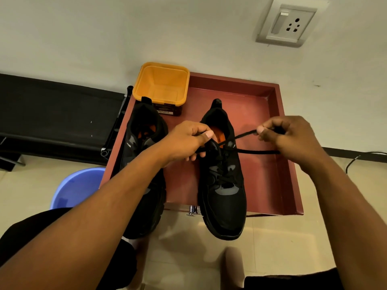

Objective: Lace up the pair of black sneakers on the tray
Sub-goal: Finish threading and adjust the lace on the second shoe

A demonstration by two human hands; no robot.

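From the head view, the only writing was small white lettering on the side of each shoe and a pale label on the dark box [167, 110]. All of it was too small to read. Two black sneakers stood side by side on one reddish tray [261, 164]. Their long axes ran from 12 to 6 o'clock, with heels toward 12 and toes toward 6, and the toes hung over the tray's near edge. The left sneaker [146, 214] stood along the tray's 9 o'clock side, partly hidden by the left forearm. The right sneaker [224, 206] stood near the middle, with its orange insole showing at the opening. One black lace [257, 152] crossed the right sneaker's upper eyelets, and two strands of it ran out toward 3 o'clock. The left hand [186, 141] hovered over the right sneaker's tongue, its grip narrow, with thumb and curled fingers pinching the lace beside the collar. The right hand [291, 137] was at 3 o'clock of that shoe, with its grip closed on the upper strand between thumb and forefinger. The lower strand passed beneath the hand. One orange container [161, 82] sat open on the dark box at the tray's 11 o'clock corner. One blue bucket [77, 187] stood on the floor at 8 o'clock of the tray. One wall socket [287, 24] was at 1 o'clock.
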